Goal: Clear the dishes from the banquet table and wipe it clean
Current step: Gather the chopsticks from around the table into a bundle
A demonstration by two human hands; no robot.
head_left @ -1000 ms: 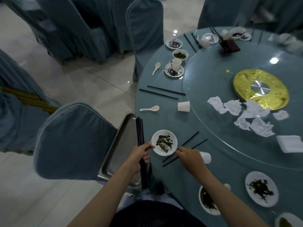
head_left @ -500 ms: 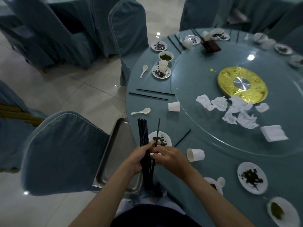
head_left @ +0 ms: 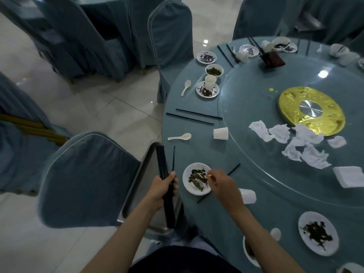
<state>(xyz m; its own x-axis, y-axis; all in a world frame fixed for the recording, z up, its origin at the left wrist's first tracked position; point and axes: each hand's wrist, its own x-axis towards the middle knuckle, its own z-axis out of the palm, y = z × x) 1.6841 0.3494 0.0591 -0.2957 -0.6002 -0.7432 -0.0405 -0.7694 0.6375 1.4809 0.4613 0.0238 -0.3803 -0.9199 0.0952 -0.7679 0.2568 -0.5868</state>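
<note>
My left hand (head_left: 161, 187) grips a bundle of black chopsticks (head_left: 162, 162) upright over a steel tray (head_left: 145, 174) at the edge of the round blue table (head_left: 197, 152). One stick in the bundle stands apart to the right. A small white plate (head_left: 187, 187) with dark food scraps lies just right of that hand. My right hand (head_left: 222, 186) hovers at the plate's right rim, fingers loosely bent, over a single black chopstick (head_left: 234, 168) lying on the table. It holds nothing that I can see.
A tipped paper cup (head_left: 248, 196) lies right of my right hand. Further up are a spoon (head_left: 180, 137), another cup (head_left: 221, 133), two chopsticks (head_left: 193, 117) and more dirty plates (head_left: 318, 235). Crumpled napkins (head_left: 299, 142) lie on the glass turntable (head_left: 256, 91). A covered chair (head_left: 86, 174) stands left.
My right hand lifted one chopstick off the table and added it to the bundle in my left hand. It has now come back beside the plate, above the remaining chopstick.
</note>
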